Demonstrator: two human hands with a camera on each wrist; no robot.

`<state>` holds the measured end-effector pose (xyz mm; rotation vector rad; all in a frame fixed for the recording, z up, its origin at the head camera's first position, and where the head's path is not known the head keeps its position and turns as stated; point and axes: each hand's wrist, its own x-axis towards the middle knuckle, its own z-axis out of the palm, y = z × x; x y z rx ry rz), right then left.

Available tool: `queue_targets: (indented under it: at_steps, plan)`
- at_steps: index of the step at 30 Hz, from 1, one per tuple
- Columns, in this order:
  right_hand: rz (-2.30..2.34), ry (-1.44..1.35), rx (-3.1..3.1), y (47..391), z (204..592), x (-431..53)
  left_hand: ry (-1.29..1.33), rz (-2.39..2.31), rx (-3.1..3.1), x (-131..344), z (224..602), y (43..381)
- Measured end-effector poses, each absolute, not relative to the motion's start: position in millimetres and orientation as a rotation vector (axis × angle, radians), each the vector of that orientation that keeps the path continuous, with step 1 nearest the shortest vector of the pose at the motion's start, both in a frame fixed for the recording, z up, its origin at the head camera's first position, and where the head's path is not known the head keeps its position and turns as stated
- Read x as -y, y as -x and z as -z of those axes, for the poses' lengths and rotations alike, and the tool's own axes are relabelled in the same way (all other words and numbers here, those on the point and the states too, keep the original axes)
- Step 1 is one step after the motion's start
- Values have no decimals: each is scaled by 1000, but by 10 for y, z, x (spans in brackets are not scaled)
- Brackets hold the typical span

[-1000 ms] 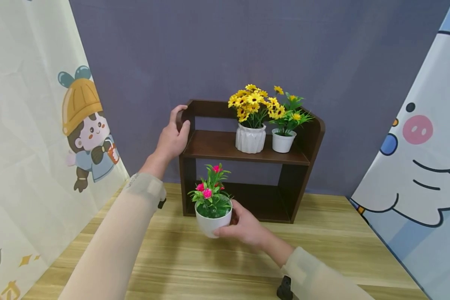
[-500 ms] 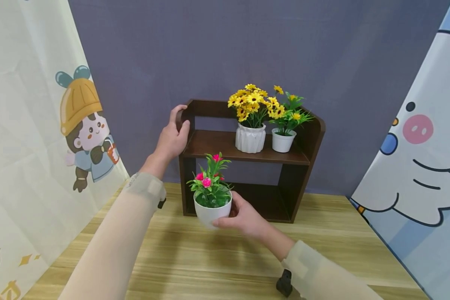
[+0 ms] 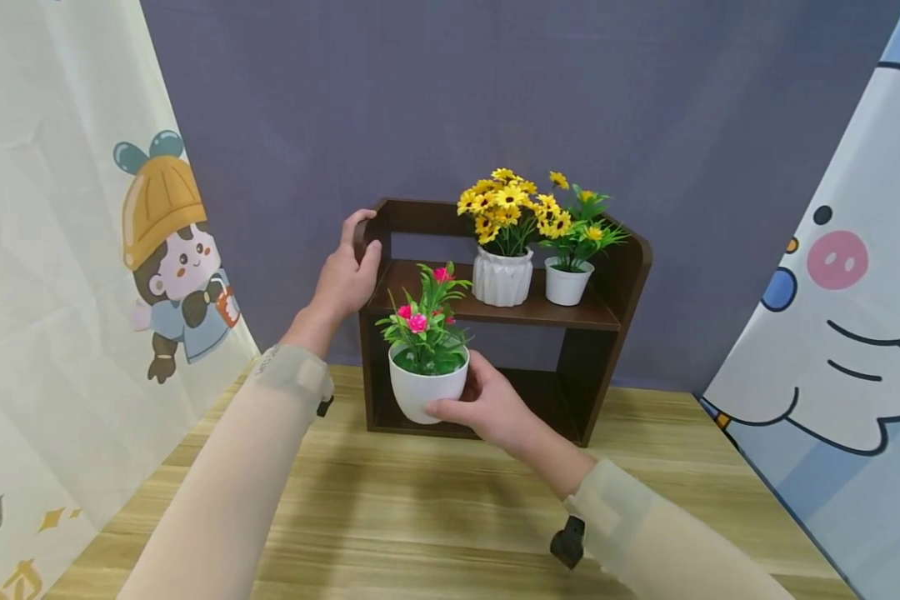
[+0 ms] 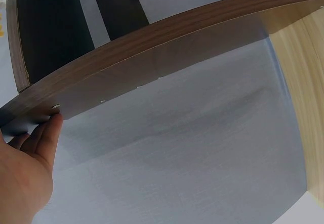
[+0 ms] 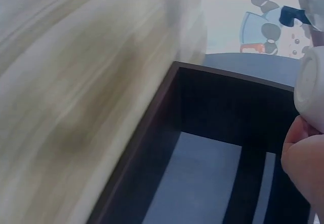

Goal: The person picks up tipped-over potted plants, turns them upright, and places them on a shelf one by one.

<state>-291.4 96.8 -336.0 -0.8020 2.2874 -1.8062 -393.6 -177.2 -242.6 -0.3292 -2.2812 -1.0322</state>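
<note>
My right hand (image 3: 498,408) holds a potted plant (image 3: 426,390) by the right side of its white bowl-shaped pot, thumb at the front. Pink flowers and green leaves rise from it. It is raised in front of the brown two-tier shelf (image 3: 621,287), overlapping the left part of the upper board. My left hand (image 3: 345,279) grips the top of the shelf's left side panel (image 4: 167,44), with fingers along its outer face in the left wrist view. In the right wrist view the pot's base (image 5: 310,84) shows tilted at the right edge, over my right fingers (image 5: 296,133).
On the upper board stand a ribbed white pot with yellow daisies (image 3: 502,279) and a smaller white pot with yellow flowers (image 3: 566,285). The shelf rests on a wooden table (image 3: 390,517) against a grey-blue backdrop (image 3: 495,100). Printed cartoon curtains (image 3: 37,250) hang at both sides.
My right hand has lifted the pink-flowered plant from low over the table to near the upper board's height. My left hand has stayed on the shelf's side panel.
</note>
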Motion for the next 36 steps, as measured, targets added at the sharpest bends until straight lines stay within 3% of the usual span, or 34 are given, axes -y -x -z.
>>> queue_targets:
  at_steps: [24,36]
  plan:
    - [1913,722,-2499,3018,2800,-744,318,1022,2298,1798,2432,3974]
    - [1984,655,-2592,3181,2698,-702,318,1020,2292,1772,2429,3947]
